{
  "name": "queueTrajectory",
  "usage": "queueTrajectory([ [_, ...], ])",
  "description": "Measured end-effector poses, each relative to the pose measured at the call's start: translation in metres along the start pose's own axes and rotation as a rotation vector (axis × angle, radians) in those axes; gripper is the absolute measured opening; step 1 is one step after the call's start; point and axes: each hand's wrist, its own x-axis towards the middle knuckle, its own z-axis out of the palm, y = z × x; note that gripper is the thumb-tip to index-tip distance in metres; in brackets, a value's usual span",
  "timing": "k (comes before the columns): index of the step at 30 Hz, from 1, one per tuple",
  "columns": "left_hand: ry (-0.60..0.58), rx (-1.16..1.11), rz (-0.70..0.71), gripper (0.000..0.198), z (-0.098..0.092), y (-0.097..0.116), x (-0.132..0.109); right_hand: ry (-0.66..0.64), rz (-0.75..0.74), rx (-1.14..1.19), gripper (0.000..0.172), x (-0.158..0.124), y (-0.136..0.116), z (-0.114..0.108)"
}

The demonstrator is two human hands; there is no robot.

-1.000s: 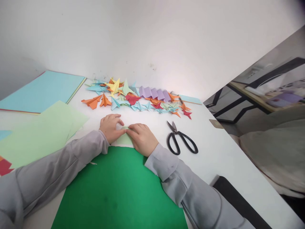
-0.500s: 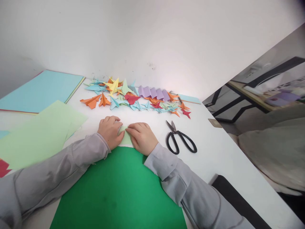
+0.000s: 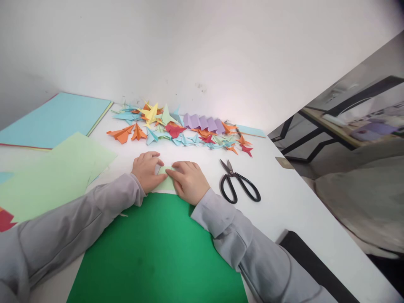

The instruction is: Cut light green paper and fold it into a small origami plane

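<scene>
A small piece of light green paper (image 3: pixel 167 185) lies between my hands, just past the far edge of a large green sheet (image 3: pixel 158 248). My left hand (image 3: pixel 147 171) grips its left side, with the thumb on the paper and the fingers curled over the far edge. On the other side, my right hand (image 3: pixel 189 181) pinches the paper, its index fingertip pressed near the middle. Both hands partly cover the paper, so its folds are hard to make out. Black-handled scissors (image 3: pixel 232 173) lie to the right of my right hand, blades apart.
Several folded paper planes and stars (image 3: pixel 151 113) line the wall, beside a pleated purple paper (image 3: pixel 203 123). Light green sheets (image 3: pixel 53 176) and a blue-topped stack (image 3: pixel 59 120) lie on the left. A black bar-shaped object (image 3: pixel 312 265) lies at the front right.
My right index fingertip has separated from the other fingers and rests lower on the paper. My left hand has shifted slightly right, its thumb further over the paper.
</scene>
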Motion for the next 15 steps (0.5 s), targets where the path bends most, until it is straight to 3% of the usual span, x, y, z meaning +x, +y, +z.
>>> queueTrajectory([
  [3,0.000,-0.076,-0.021,0.024,-0.002,0.000,0.001,0.002,-0.002,-0.001,0.032,0.000,0.000,0.001],
  [8,-0.054,-0.128,0.066,0.014,-0.004,0.000,0.000,-0.006,0.004,0.003,0.032,0.000,0.001,0.000],
  [13,0.182,0.081,0.102,0.026,0.000,-0.002,-0.008,-0.006,0.006,0.009,0.032,-0.001,0.001,0.001],
  [15,0.196,0.166,0.125,0.028,0.002,-0.003,-0.010,-0.009,0.007,0.007,0.032,-0.001,0.001,0.001],
])
